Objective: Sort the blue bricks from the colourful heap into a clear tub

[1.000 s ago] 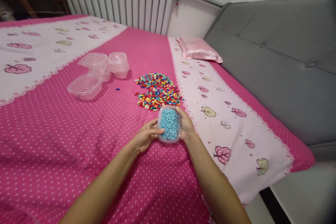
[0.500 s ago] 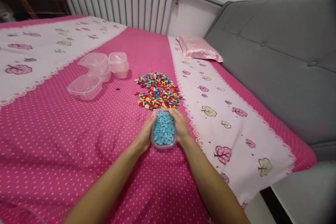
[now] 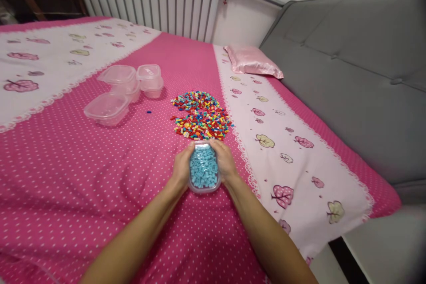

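Note:
A clear plastic container (image 3: 203, 189) full of light blue toy bricks (image 3: 203, 167) is held between both hands over the pink bedspread. My left hand (image 3: 183, 165) wraps its left side, thumb along the rim. On the opposite side my right hand (image 3: 225, 159) grips it, fingers mostly hidden behind the wall. Light glints across the container's top, as from a clear lid. Just beyond it lies a pile of mixed coloured bricks (image 3: 203, 120), in red, yellow, blue and white.
Several clear plastic containers (image 3: 108, 107) stand on the bed to the left. One dark blue brick (image 3: 149, 112) lies alone near them. A pink pillow (image 3: 253, 61) rests by the grey headboard (image 3: 349, 75). A white radiator (image 3: 149, 0) lines the far wall.
Both hands have shifted the container slightly left and toward me, and its tilt has changed. The pile and the other containers stay put.

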`<state>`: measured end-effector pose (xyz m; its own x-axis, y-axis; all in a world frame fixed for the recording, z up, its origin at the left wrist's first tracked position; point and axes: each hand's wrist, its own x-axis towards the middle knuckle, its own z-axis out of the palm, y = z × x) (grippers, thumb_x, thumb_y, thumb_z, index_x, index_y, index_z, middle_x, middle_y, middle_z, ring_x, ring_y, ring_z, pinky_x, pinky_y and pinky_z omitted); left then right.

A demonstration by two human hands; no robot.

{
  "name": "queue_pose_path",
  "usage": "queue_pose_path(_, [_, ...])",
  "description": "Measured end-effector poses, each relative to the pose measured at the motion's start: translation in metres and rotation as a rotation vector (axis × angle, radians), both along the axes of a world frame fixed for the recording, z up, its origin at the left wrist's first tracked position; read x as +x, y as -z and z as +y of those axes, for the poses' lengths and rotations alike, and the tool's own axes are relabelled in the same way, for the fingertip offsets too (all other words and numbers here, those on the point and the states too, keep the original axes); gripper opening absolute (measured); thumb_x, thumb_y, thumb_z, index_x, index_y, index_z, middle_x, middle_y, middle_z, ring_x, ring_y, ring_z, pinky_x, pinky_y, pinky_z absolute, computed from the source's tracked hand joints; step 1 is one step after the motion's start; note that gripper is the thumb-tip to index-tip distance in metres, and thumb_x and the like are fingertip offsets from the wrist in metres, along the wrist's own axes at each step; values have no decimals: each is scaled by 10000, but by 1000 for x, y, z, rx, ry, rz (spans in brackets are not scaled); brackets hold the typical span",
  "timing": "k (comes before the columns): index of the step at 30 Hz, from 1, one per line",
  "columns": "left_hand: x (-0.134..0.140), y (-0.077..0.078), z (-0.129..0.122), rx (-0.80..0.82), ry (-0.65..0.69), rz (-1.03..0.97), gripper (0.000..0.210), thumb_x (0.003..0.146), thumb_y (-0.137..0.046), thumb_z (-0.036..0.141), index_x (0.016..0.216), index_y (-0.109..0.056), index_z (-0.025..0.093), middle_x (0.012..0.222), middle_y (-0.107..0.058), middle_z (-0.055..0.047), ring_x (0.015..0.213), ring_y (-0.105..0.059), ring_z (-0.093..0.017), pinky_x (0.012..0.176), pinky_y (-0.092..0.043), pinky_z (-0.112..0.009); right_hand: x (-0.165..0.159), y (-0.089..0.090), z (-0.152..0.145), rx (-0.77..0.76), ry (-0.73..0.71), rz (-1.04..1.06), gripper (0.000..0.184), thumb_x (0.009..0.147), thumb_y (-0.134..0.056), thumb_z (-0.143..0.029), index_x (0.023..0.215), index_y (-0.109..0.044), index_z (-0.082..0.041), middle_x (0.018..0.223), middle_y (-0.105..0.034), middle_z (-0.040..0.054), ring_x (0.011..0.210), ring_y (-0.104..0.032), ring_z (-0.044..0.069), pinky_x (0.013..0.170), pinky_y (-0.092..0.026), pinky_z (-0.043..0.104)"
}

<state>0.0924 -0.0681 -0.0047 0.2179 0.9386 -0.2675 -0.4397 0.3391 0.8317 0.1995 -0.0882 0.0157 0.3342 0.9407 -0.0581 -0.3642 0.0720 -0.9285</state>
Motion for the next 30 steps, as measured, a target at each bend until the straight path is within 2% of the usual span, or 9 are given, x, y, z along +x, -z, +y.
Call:
queue_pose_path(4, [0, 1, 0, -16, -25, 38, 477, 645, -733, 565, 795, -724, 113, 670, -714, -46, 610, -651, -193, 641, -509, -299, 0, 2, 0, -11, 27, 0, 223, 680, -691, -390, 644, -658, -172, 569, -599, -51, 535, -485, 89, 541, -392, 211])
queue_pose_path(7, [1, -1, 1, -22, -8, 16, 476, 643, -734, 553, 818, -726, 110, 696, -725, -56, 641, -664, -202, 676, -520, -306, -1, 3, 1, -21, 36, 21, 220, 668, -699, -386, 628, -647, -175, 560, -597, -51, 524, -486, 86, 524, -390, 206])
queue_pose_path(10, [3, -4, 1, -34, 24, -59, 476, 659, -724, 539, 883, -722, 119, 778, -744, -68, 772, -693, -228, 790, -521, -324, -2, 2, 2, -19, 33, 64, 216, 676, -696, -391, 662, -656, -178, 581, -621, -45, 540, -518, 95, 542, -416, 212])
queue_pose_path(15, [3, -15, -3, -96, 127, -176, 509, 788, -579, 586, 955, -718, 125, 934, -753, -101, 1024, -661, -280, 951, -477, -383, 3, 1, 6, -26, 36, 155, 224, 698, -689, -399, 718, -661, -177, 637, -673, -22, 624, -616, 140, 666, -501, 268])
queue_pose_path(19, [2, -22, -7, 16, 127, -214, 480, 820, -582, 553, 1045, -708, 148, 1147, -705, -79, 1197, -569, -260, 1059, -393, -365, 10, 4, 12, -87, 18, 294, 245, 716, -682, -418, 772, -669, -180, 644, -694, -5, 717, -671, 183, 757, -532, 321])
queue_pose_path(25, [4, -12, -8, 99, 102, -231, 480, 746, -690, 524, 1099, -703, 200, 1283, -635, -51, 1296, -478, -248, 1114, -326, -354, 13, 5, 14, -134, -61, 402, 340, 748, -614, -527, 770, -675, -194, 658, -710, 25, 845, -691, 235, 821, -538, 392])
queue_pose_path(30, [4, -7, -5, 102, 58, -190, 436, 729, -731, 417, 1108, -699, 204, 1289, -631, -58, 1260, -516, -249, 1076, -372, -347, 11, 0, 12, -79, -111, 368, 372, 758, -542, -552, 750, -661, -200, 772, -734, 52, 968, -666, 254, 884, -524, 418])
